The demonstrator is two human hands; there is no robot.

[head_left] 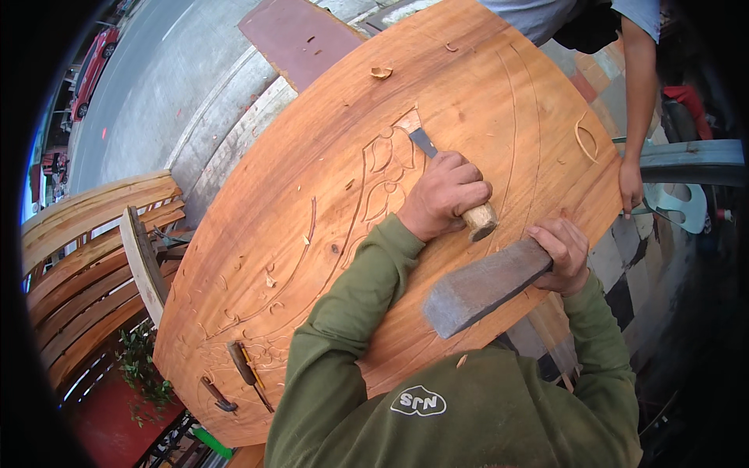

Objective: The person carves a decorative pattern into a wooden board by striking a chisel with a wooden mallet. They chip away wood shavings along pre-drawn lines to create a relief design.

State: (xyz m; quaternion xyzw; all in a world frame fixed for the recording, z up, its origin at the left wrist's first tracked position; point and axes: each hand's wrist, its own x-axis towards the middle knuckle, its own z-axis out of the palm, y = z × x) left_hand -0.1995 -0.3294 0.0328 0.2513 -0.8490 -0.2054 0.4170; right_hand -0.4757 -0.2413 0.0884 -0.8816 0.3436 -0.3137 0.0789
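Note:
My left hand (449, 195) is wrapped round a wood chisel (423, 142). Its blade tip rests on a carved leaf-and-scroll pattern, and the wooden handle's butt sticks out below my fist. In my right hand (563, 251) is a heavy, worn wooden mallet (488, 287), its blocky head pointing down and left, apart from the chisel. Both hands are over a large brown wooden panel (273, 195) with rounded outlines. Curled shavings lie on it, including a bigger wood chip (381, 72) near the far edge. How my right fingers close under the mallet is partly hidden.
At the panel's lower left lie a wooden-handled tool (242, 363), a yellow pencil (252, 366) and another small tool (217, 395). Another person's hand (630, 186) touches the right edge. A slatted wooden bench (94, 257) stands left; a red car (95, 70) is on the road.

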